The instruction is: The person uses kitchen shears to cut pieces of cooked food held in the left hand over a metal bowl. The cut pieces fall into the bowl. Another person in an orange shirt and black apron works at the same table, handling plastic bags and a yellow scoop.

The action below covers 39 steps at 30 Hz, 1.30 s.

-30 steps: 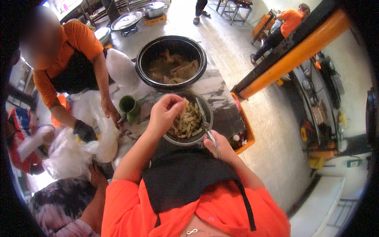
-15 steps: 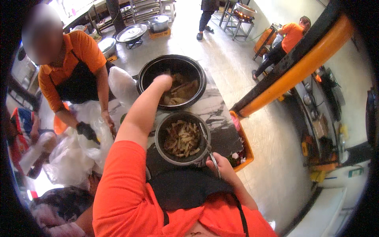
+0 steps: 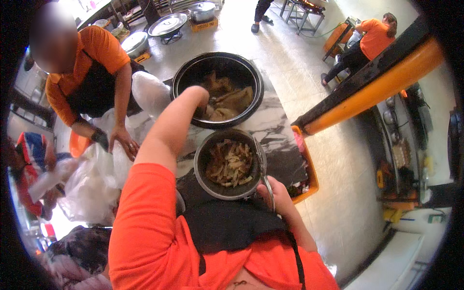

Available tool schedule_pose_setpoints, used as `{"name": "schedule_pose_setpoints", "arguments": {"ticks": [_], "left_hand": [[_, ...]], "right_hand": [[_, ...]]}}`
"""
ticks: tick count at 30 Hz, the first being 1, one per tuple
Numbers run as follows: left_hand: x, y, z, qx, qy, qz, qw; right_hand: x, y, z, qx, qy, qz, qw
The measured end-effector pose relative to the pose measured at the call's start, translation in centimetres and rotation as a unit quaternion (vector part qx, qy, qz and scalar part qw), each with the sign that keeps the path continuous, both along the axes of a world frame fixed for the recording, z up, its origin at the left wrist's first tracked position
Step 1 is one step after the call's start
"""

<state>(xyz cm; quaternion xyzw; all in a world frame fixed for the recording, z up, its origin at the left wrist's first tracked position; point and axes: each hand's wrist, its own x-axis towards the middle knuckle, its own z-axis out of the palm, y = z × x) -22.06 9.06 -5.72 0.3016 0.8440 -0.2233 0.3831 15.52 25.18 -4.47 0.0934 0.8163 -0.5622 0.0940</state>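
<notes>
My left hand (image 3: 198, 96) reaches over the near left rim of a large black pot (image 3: 176, 77), its fingers dipped inside and mostly hidden. Brownish, wet-looking pieces of food (image 3: 232, 100) lie in that pot beside the hand. Nearer to me stands a smaller dark metal pot (image 3: 198, 169) holding pale and brown strips of food (image 3: 229, 163). My right hand (image 3: 279, 194) is closed round the handles of metal scissors (image 3: 262, 164), whose blades lie along the small pot's right rim.
Both pots stand on a marbled table (image 3: 275, 116). An orange crate (image 3: 311, 179) sits by its right edge. A co-worker (image 3: 96, 72) at the left handles clear plastic bags (image 3: 92, 188). Further off are lidded pots (image 3: 167, 25), another person (image 3: 374, 41) and a black-and-orange post (image 3: 372, 92).
The view has shifted, so the pots appear slightly further right. My left hand has moved toward the large pot's left side. The co-worker's hands have moved over the bags.
</notes>
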Motion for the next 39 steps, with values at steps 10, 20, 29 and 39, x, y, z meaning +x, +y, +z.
{"name": "schedule_pose_setpoints", "arguments": {"ticks": [10,20,29,39], "left_hand": [[1.3,-7.0,1.5,0.343,0.092,0.112,0.928],[6.1,-7.7,3.7,0.602,-0.221,0.534,0.551],[13.6,-7.6,6.7,0.670,-0.378,0.437,0.465],[19.8,-4.6,1.9,0.550,-0.125,0.162,0.810]], "right_hand": [[-0.5,-1.9,1.3,0.008,-0.049,0.073,0.996],[-0.3,-3.1,1.8,-0.022,-0.041,0.088,0.995],[-0.2,-3.2,2.3,-0.019,-0.068,0.061,0.996],[1.4,-0.6,2.0,-0.004,-0.105,-0.008,0.994]]}}
